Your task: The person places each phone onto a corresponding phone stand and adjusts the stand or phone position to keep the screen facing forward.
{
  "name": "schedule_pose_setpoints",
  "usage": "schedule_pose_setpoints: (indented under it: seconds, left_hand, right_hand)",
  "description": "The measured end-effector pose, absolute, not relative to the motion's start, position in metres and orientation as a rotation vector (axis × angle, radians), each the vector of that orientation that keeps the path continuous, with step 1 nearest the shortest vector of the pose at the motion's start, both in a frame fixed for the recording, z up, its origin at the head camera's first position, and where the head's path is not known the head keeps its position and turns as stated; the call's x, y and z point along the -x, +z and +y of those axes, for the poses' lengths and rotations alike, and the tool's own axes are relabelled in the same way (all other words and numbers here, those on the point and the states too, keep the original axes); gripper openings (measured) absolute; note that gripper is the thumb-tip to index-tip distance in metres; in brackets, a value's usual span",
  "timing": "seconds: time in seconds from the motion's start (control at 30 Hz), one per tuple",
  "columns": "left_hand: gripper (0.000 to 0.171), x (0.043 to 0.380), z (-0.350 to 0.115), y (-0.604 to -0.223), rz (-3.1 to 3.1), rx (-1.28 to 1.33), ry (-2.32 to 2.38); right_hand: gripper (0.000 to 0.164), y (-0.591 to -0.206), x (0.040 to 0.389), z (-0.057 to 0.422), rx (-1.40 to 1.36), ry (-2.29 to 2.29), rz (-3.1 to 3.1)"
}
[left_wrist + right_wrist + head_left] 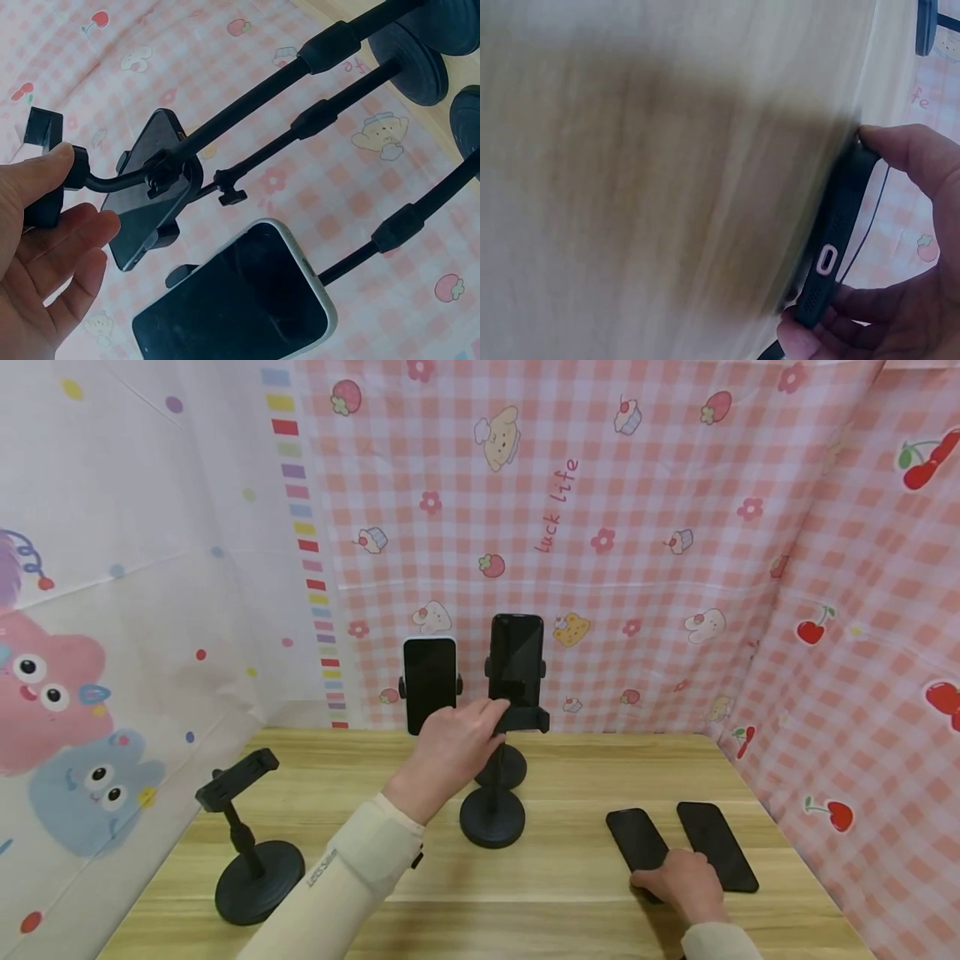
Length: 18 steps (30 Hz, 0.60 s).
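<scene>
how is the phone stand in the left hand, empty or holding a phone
Empty: the phone stand has no phone in its clamp, which the left hand grips.

Blk phone, blk stand; pink/wht chkd cloth.

Your head view is bright and evenly lit. Your left wrist view looks dimmer and cooler. In your right wrist view, a broad, soft-edged shadow darkens the blurred counter, while the smartphone shows more sharply.
</scene>
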<state>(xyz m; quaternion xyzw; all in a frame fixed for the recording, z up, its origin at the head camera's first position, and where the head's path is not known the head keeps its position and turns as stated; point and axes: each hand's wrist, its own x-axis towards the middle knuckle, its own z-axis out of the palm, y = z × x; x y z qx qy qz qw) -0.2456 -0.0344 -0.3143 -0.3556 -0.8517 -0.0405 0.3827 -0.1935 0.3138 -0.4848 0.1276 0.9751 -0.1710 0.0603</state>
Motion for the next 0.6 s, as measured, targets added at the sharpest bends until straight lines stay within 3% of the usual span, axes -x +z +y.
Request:
schedule_pose_setpoints:
  seconds: [0.2, 0.6]
  left_hand:
    - [0.040, 0.247, -0.032, -0.314, -2.159, 0.894, -0.069]
    - [0.035, 0.250, -0.031, -0.312, -2.149, 0.914, -0.073]
  right_hand:
    - [0.062, -0.482, 0.194, 0.308, -0.389, -0.518, 2.947]
    - [0.065, -0.479, 0.191, 0.299, -0.386, -0.570, 2.941]
